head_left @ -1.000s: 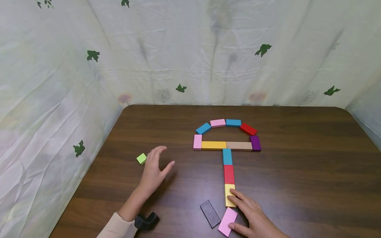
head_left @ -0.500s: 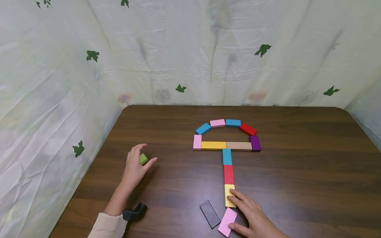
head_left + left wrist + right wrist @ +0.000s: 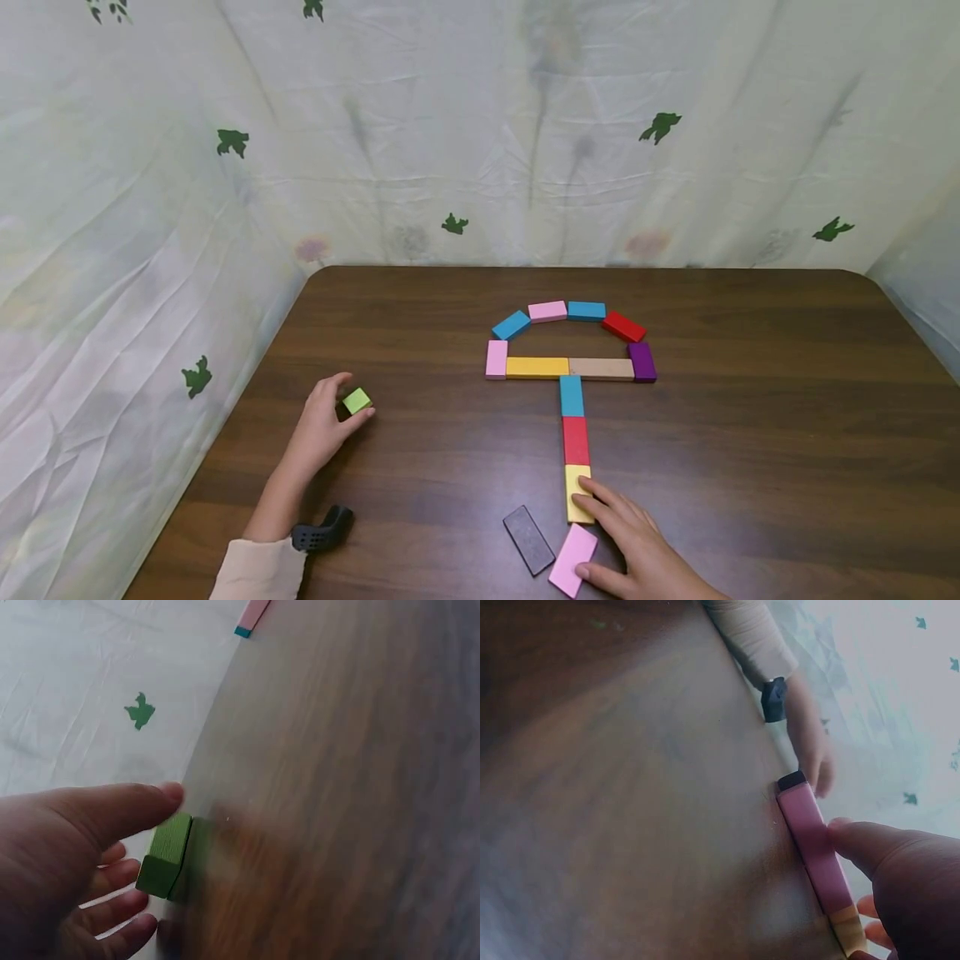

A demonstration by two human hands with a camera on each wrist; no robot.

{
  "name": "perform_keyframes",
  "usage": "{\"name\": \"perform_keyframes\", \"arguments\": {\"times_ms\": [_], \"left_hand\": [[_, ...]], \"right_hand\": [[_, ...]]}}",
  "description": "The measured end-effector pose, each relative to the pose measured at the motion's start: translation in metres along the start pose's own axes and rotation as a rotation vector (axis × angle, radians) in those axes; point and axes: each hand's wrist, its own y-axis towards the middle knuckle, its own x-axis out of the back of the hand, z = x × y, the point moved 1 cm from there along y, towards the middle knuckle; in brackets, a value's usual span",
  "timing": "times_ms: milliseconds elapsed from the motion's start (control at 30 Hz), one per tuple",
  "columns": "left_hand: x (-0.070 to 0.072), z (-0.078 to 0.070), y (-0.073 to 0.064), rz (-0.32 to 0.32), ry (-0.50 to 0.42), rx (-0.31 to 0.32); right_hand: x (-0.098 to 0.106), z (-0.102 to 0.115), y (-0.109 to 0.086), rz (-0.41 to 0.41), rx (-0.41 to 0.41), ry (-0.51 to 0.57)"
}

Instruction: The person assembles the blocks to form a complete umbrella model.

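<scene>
A green block (image 3: 357,401) lies on the table between the thumb and fingers of my left hand (image 3: 317,427). In the left wrist view that block (image 3: 165,855) sits beside the spread fingers, and no firm pinch shows. My right hand (image 3: 633,546) rests with fingertips on a pale yellow block (image 3: 576,507) and its thumb on the edge of a pink block (image 3: 572,560). A dark grey block (image 3: 528,540) lies just left of the pink one. The right wrist view shows the thumb against the side of the pink block (image 3: 819,847).
A red block (image 3: 576,440) and a blue block (image 3: 572,396) continue the column upward to a yellow bar (image 3: 537,367) and a tan bar (image 3: 602,369). Several coloured blocks arch above these. A patterned cloth (image 3: 480,133) hangs behind the brown table (image 3: 750,467).
My left hand has moved left and lowered around the green block, its thumb and fingers now on either side of it. The right hand and the other blocks have stayed put.
</scene>
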Motion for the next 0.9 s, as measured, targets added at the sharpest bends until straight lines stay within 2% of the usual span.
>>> {"name": "perform_keyframes", "arguments": {"times_ms": [133,500,700,900], "left_hand": [[0.001,0.003,0.000,0.027,0.009,0.008],[0.000,0.008,0.000,0.007,0.061,-0.027],[-0.004,-0.001,0.001,-0.021,0.043,-0.045],[-0.008,-0.016,0.000,-0.046,0.014,-0.091]], "right_hand": [[0.000,0.000,0.000,-0.011,0.004,-0.001],[0.000,-0.001,0.000,-0.009,0.016,0.001],[0.001,0.001,0.000,0.011,-0.019,0.015],[0.000,-0.001,-0.001,-0.022,0.023,-0.002]]}}
